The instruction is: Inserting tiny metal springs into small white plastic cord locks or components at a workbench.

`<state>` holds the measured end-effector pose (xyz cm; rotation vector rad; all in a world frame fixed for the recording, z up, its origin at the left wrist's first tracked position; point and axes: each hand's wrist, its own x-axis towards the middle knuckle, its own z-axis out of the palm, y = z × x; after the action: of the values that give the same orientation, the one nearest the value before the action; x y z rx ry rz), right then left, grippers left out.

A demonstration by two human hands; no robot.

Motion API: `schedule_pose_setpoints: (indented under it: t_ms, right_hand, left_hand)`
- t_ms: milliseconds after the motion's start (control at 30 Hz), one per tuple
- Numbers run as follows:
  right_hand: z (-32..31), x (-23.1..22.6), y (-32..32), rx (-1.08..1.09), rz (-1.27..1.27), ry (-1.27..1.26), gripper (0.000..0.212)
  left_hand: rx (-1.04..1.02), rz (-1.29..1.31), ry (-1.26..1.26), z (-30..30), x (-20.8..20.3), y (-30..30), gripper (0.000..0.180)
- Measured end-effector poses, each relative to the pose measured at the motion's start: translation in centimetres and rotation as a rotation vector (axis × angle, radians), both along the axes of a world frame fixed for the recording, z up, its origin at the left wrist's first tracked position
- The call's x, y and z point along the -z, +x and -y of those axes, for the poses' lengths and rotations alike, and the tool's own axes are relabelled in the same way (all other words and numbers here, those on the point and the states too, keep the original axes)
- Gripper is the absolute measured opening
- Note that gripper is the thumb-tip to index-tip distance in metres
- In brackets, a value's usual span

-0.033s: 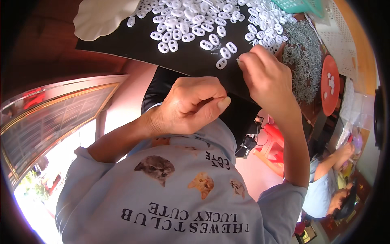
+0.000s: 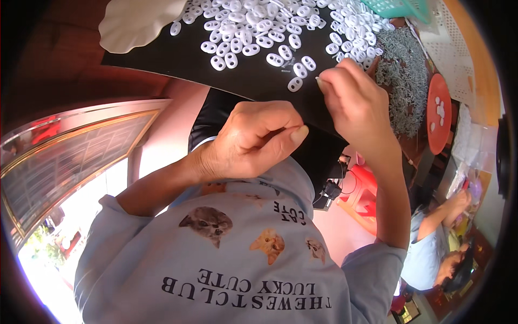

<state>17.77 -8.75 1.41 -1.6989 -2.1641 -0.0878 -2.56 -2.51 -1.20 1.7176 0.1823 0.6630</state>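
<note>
My left hand [image 2: 261, 137] is closed over my lap, in front of the dark tabletop's near edge. Its thumb presses against the curled fingers, and whatever they may hold is hidden. To the right, my right hand [image 2: 356, 100] hovers by the table with fingers curled and pinched together; I cannot make out anything in them. Just left of its fingertips lies a white oval plastic piece with two holes [image 2: 295, 84], near a few more loose ones. Behind these spreads a large heap of the same white oval pieces [image 2: 245, 36].
Small grey metal pieces like screws [image 2: 402, 81] form a pile on the right, beside a red dish [image 2: 438, 135] with several white bits. A white wavy-edged dish [image 2: 135, 27] stands back left, a green basket [image 2: 396, 7] back right. Another person [image 2: 431, 243] sits at the far right.
</note>
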Motion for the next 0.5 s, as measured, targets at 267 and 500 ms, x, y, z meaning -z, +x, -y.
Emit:
schedule_pose_setpoints:
  t_ms: [267, 500]
  right_hand:
    - [2.4, -4.1, -2.1, -0.001, -0.877, -0.246, 0.011]
    - [2.7, -2.7, -2.5, 0.008, -0.775, -0.249, 0.008]
  left_hand:
    - [0.054, -0.12, -0.399, 0.2, -1.7, 1.2, 0.018]
    - [-0.041, -0.101, -0.007, 0.2, -1.2, 0.7, 0.006]
